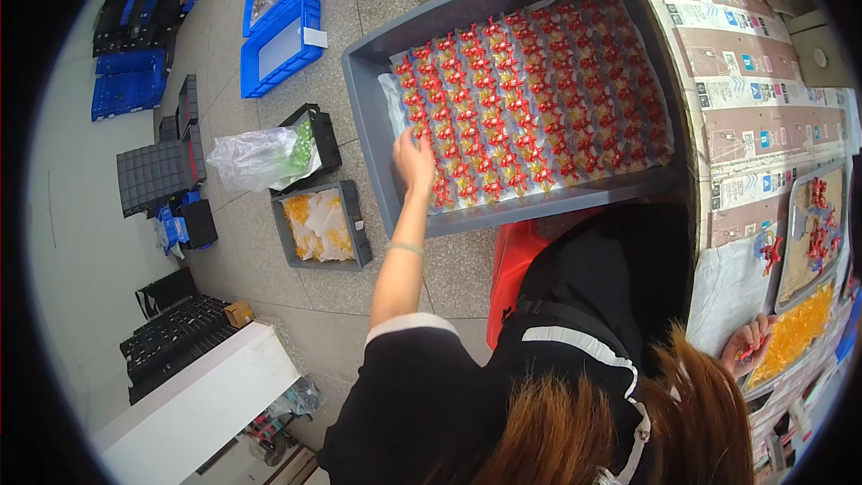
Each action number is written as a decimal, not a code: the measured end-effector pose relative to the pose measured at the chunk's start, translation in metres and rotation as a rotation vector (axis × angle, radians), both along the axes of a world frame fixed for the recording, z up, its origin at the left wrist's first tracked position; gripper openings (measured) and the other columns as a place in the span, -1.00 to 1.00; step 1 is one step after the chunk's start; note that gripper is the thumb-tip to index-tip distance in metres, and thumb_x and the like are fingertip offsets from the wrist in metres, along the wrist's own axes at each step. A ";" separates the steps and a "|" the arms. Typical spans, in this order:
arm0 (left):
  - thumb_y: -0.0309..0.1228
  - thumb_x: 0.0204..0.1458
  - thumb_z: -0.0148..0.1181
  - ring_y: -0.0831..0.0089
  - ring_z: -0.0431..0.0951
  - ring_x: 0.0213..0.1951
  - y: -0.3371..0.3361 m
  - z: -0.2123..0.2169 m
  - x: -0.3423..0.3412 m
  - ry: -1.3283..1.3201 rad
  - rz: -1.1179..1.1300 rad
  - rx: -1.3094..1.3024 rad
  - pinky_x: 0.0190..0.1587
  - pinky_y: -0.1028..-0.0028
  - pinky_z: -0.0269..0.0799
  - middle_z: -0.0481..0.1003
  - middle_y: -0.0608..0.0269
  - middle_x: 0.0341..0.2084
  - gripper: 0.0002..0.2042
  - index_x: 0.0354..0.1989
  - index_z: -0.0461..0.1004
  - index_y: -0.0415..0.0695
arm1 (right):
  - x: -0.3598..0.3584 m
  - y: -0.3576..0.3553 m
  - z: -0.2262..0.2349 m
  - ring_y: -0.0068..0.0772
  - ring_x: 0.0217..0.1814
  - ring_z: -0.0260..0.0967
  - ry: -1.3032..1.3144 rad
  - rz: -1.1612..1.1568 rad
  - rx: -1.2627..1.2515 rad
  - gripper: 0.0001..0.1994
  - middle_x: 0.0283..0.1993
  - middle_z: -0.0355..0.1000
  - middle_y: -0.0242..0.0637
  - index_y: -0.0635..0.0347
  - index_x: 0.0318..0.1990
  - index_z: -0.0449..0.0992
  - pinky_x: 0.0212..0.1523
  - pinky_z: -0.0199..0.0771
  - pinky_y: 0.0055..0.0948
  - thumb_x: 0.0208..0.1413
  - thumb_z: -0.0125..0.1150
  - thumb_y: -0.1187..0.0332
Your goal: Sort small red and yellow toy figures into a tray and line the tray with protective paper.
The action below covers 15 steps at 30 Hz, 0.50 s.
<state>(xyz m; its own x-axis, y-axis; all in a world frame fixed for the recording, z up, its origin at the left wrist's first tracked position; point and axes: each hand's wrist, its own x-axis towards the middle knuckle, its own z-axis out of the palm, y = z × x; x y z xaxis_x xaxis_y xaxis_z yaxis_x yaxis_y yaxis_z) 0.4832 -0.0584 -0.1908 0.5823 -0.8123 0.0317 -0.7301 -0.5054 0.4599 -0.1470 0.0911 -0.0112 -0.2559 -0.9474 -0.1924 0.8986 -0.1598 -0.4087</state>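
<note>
My left hand (pixel 413 162) reaches over the near-left side of a large grey tray (pixel 359 117). Its fingers are bent together and pinched down at the outermost row; whatever lies between them is hidden. Rows of small red plastic figures (pixel 489 112) with clear and yellowish parts fill the tray, on a white liner. At the far right, my right hand (pixel 750 346) is curled, palm up, around a small red figure (pixel 748 352). It rests beside a tray of loose yellow pieces (pixel 795 332) on the workbench.
A metal tray (pixel 813 224) with red-and-blue pieces sits on the paper-covered bench (pixel 727 144). Floor bins hold yellow pieces (pixel 337 238) and green pieces (pixel 303 148) under plastic. Blue crates (pixel 280 54) stand farther left. A red stool (pixel 512 269) is below the large tray.
</note>
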 end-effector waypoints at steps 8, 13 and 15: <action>-0.32 -0.12 0.16 0.22 0.26 -0.07 -0.111 -0.008 -0.028 -0.247 -0.296 -0.032 0.00 0.26 0.14 0.32 0.13 -0.18 -0.72 -0.18 0.44 -0.05 | 0.001 0.005 -0.002 -0.61 -0.55 0.06 0.019 -0.042 0.025 -0.72 -0.39 0.03 -0.33 0.41 -0.01 0.16 -0.50 0.16 -0.63 0.15 -0.14 0.48; -0.32 -0.17 0.21 0.27 0.25 -0.08 -0.130 -0.019 -0.026 -0.434 -0.405 0.076 -0.04 0.26 0.15 0.32 0.22 -0.22 -0.76 -0.28 0.47 -0.02 | 0.002 0.003 -0.003 -0.60 -0.55 0.06 0.014 -0.045 0.010 -0.74 -0.39 0.04 -0.33 0.41 -0.02 0.17 -0.50 0.16 -0.63 0.15 -0.15 0.47; -0.33 -0.16 0.20 0.27 0.25 -0.09 -0.132 -0.022 -0.030 -0.439 -0.402 0.065 -0.05 0.28 0.16 0.32 0.23 -0.24 -0.82 -0.34 0.47 -0.03 | 0.001 0.001 -0.002 -0.60 -0.55 0.07 0.010 -0.026 -0.015 -0.74 -0.39 0.04 -0.33 0.41 -0.02 0.17 -0.50 0.16 -0.63 0.16 -0.16 0.47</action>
<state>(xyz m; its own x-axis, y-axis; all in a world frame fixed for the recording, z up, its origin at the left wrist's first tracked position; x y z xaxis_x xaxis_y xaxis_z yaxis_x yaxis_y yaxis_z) 0.4527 -0.1905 -0.2130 0.1729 -0.9746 0.1423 -0.9846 -0.1675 0.0496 -0.1456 0.0923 -0.0130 -0.2828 -0.9430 -0.1756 0.8899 -0.1896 -0.4150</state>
